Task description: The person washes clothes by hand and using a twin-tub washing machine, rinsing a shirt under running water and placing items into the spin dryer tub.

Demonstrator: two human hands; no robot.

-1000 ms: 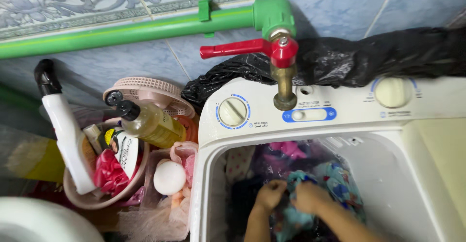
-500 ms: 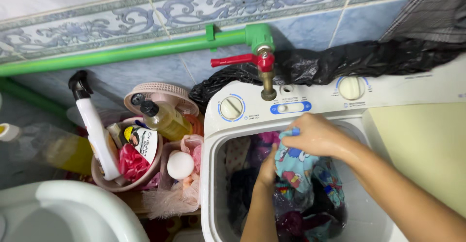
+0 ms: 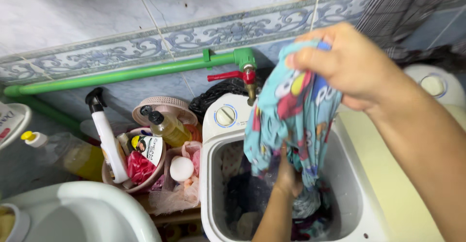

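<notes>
My right hand (image 3: 352, 67) pinches a teal cartoon-print garment (image 3: 291, 120) lifted above the washer tub (image 3: 213, 174), my left hand (image 3: 287, 176) clutching its lower end; wringing likely follows.

left hand (image 3: 287, 176) half behind garment (image 3: 291, 111)

You have one washer (image 3: 213, 213), one tap (image 3: 248, 79), three bottles (image 3: 167, 128), one basket (image 3: 167, 106) and one raised garment (image 3: 291, 120).
</notes>
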